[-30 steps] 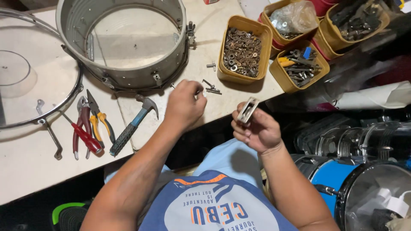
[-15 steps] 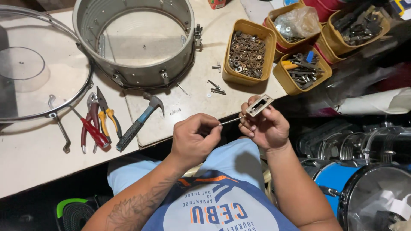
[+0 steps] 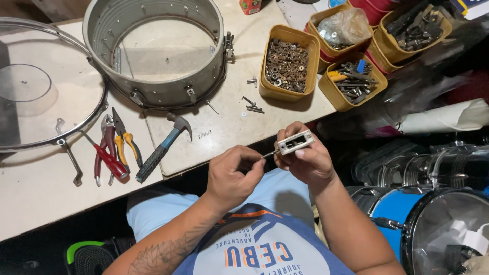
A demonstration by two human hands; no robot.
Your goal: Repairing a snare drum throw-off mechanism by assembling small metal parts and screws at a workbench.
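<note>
Left hand point(image 3: 235, 175) (pinched shut) has brought a screw point(image 3: 269, 153) to the right hand's point(image 3: 304, 162) gripped lug point(image 3: 294, 143).

Dull grey metal on the drum shell point(image 3: 153, 56), scuffed and matt, while the small lug casing point(image 3: 294, 143) in the right hand point(image 3: 304, 162) shines like bright plated metal. The hammer point(image 3: 162, 147) shows a ribbed, probably rubber grip, the pliers point(image 3: 126, 145) glossy plastic handles. Rusty brown hardware fills a smooth yellow plastic tub point(image 3: 288, 65).
</note>
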